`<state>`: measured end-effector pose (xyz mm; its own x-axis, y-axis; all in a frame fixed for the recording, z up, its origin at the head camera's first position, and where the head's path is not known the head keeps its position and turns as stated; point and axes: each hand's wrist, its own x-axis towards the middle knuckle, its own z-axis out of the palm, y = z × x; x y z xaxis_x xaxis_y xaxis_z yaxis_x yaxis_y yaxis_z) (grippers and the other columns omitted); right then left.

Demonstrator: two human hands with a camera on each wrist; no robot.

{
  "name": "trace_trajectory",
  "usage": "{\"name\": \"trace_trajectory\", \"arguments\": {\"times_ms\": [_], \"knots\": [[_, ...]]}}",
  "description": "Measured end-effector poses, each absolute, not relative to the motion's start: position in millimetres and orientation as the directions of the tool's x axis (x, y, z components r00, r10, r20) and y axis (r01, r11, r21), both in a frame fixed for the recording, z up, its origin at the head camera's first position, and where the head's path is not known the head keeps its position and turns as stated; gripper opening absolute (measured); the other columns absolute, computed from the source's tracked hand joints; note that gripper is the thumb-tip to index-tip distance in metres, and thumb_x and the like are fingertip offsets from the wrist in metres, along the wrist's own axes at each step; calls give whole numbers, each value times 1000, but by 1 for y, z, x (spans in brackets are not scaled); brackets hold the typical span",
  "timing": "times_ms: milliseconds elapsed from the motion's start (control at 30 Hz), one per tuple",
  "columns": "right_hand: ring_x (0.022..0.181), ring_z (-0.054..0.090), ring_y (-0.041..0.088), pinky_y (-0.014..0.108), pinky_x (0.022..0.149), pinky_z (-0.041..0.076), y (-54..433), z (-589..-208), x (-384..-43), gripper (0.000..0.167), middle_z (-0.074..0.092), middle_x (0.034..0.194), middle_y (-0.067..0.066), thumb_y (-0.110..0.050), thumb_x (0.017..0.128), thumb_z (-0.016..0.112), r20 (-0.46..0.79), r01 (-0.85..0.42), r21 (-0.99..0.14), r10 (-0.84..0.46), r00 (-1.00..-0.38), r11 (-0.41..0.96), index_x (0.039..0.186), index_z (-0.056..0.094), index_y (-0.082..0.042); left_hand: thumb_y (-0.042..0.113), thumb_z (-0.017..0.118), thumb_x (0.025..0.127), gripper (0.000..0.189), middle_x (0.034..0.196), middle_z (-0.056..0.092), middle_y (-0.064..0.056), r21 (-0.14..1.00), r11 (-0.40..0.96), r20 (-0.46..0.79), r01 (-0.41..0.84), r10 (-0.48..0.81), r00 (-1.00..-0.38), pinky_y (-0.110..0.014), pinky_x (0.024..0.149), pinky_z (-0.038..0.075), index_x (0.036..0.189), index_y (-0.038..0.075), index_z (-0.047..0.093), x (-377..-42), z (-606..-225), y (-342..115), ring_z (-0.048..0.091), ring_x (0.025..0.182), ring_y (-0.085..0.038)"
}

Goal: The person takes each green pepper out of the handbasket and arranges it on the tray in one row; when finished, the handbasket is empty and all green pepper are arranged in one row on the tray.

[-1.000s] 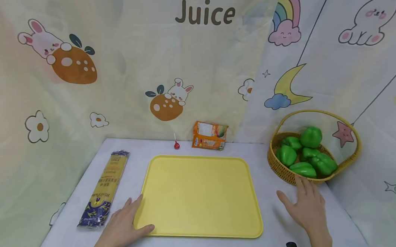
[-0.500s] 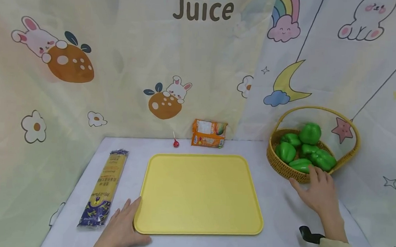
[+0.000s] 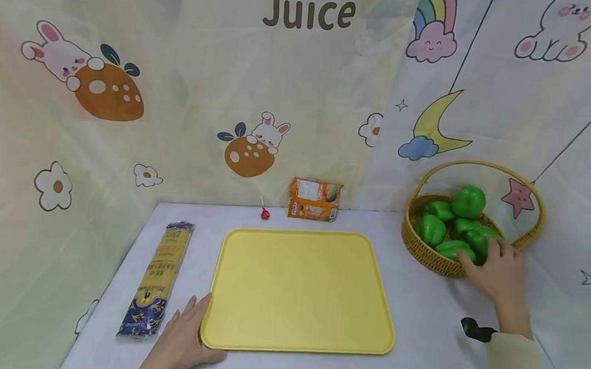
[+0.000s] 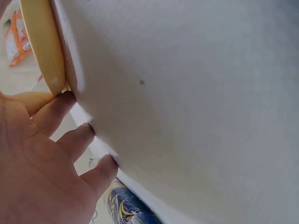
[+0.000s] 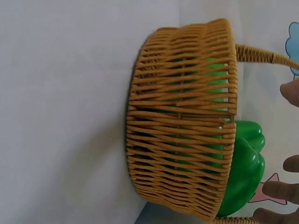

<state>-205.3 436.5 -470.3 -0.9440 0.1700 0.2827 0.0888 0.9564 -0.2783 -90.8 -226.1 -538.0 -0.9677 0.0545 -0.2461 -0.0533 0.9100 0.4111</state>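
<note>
My left hand [image 3: 179, 334] rests at the left edge of a yellow tray [image 3: 300, 290], fingers fairly straight, index finger and thumb by its rim. In the left wrist view the fingertips meet the white cloth and the tray's edge [image 4: 44, 42]. Over the near right rim of a wicker basket [image 3: 429, 259] reaches my right hand [image 3: 503, 276], its fingers spread above a green bell pepper [image 3: 479, 239]. Several such peppers lie in the basket. From the right wrist, a gap shows between the fingers and the pepper [image 5: 243, 172]; nothing is held.
Left of the tray lies a long noodle packet [image 3: 157, 280], yellow and blue. Behind the tray are a red lollipop [image 3: 265, 213] and an orange snack packet [image 3: 315, 200]. The basket's tall handle [image 3: 482, 163] arches over the peppers. A printed cloth backdrop [image 3: 192, 145] stands behind the table.
My right hand has moved right and further over the basket, from its front rim to above the right-hand peppers. The left thumb has shifted from over the tray's corner to its near edge.
</note>
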Motion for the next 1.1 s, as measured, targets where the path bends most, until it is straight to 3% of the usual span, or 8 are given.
{"name": "trace_trajectory", "arguments": {"times_ms": [233, 533, 733, 1100], "knots": [[125, 24, 70, 77, 102, 26, 452, -463, -218, 98, 26, 144, 48, -62, 96, 46, 227, 176, -255, 235, -945, 951, 149, 22, 17, 83, 80, 48, 144, 163, 35, -17, 415, 908, -254, -65, 47, -966, -71, 122, 17, 159, 8, 26, -90, -537, -226, 23, 153, -46], [115, 27, 67, 71, 97, 29, 462, -463, -227, 93, 29, 136, 51, -53, 95, 58, 209, 209, -212, 253, -945, 955, 141, 28, 22, 82, 81, 48, 144, 163, 35, -17, 416, 907, -249, -64, 46, -967, -71, 123, 17, 159, 8, 27, -89, -536, -226, 23, 153, -45], [108, 34, 65, 71, 91, 34, 466, -463, -228, 98, 29, 133, 51, -58, 95, 56, 148, 248, -190, 278, -949, 950, 138, 28, 25, 83, 80, 48, 144, 162, 37, -17, 426, 903, -244, -59, 51, -968, -71, 122, 18, 159, 8, 27, -87, -538, -226, 24, 153, -45], [106, 42, 69, 73, 78, 44, 466, -460, -233, 97, 30, 139, 45, -70, 96, 43, 65, 287, -190, 304, -950, 939, 148, 26, 10, 83, 80, 48, 144, 164, 34, -16, 424, 903, -244, -62, 48, -969, -70, 123, 16, 160, 10, 26, -87, -536, -228, 22, 153, -45]]}}
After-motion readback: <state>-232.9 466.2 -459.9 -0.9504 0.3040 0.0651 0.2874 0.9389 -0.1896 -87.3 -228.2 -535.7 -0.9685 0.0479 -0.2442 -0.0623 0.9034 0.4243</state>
